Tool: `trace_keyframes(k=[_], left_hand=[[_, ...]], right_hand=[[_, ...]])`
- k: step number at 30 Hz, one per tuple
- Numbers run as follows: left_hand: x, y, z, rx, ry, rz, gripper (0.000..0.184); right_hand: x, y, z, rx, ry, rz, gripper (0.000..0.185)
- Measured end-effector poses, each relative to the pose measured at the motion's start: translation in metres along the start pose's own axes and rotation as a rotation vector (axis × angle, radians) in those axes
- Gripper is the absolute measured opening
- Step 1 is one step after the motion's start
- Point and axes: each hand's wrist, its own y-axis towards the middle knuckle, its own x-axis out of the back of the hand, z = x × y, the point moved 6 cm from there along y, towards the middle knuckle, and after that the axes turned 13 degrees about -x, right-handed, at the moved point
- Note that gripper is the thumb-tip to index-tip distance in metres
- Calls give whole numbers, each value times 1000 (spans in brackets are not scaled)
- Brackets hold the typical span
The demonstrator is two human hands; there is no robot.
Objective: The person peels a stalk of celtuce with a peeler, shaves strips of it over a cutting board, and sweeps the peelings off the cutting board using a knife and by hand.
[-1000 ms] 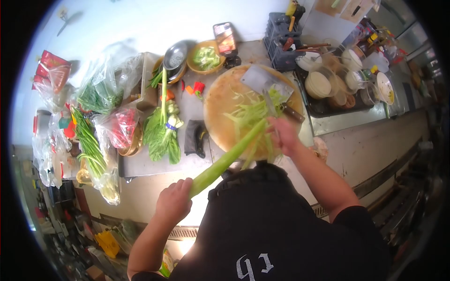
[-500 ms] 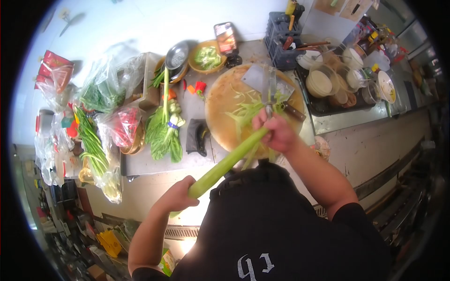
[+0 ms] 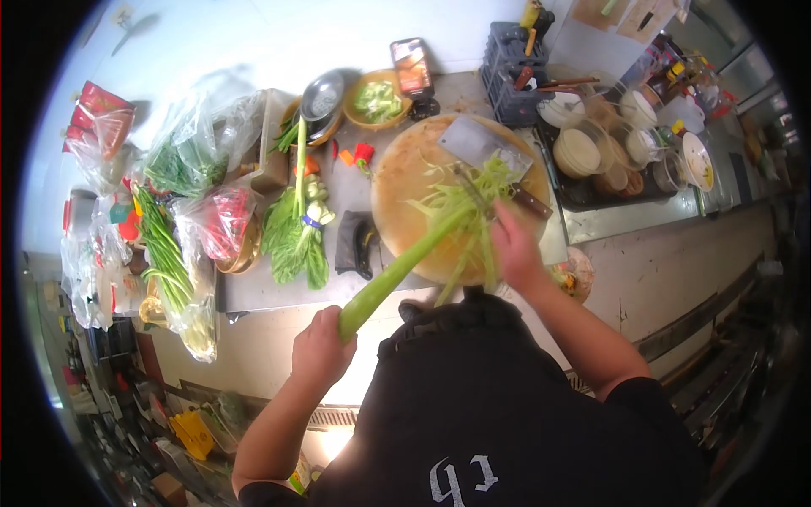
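Observation:
My left hand is closed round the lower end of a long, pale green celtuce stem. The stem slants up and away over the round wooden chopping board. At its far end my right hand, slightly blurred, grips a metal peeler against the stem. Only part of the peeler shows, and its handle is mostly hidden by the fingers. Thin green peelings lie heaped on the board, and some strips hang toward its near edge. Behind them a cleaver lies flat, partly covered by the peelings.
Left of the board lie leafy greens, red pepper pieces and a black pouch. Bagged vegetables crowd the left side. Behind stand a bowl and a phone. A tray of containers sits right.
My right hand has shifted slightly down and right, and the peeler now tilts left across the stem's far end. My left hand and the near end of the stem have risen slightly.

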Motion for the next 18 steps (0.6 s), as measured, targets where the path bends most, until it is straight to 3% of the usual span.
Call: trace_keyframes(k=[2, 6, 10, 12, 18], left_hand=[[0, 0, -1, -12, 19, -10, 50], [1, 1, -6, -19, 10, -12, 48], [2, -2, -5, -42, 9, -16, 48], [2, -5, -3, -57, 44, -43, 45], [4, -9, 6, -73, 145, -126, 42]], right_hand=[[-8, -24, 34, 338, -282, 72, 41], [-30, -48, 44, 391, -482, 282, 39], [-16, -10, -10, 112, -306, 70, 38], [10, 11, -41, -321, -340, 113, 38], [26, 4, -36, -94, -253, 40, 38]])
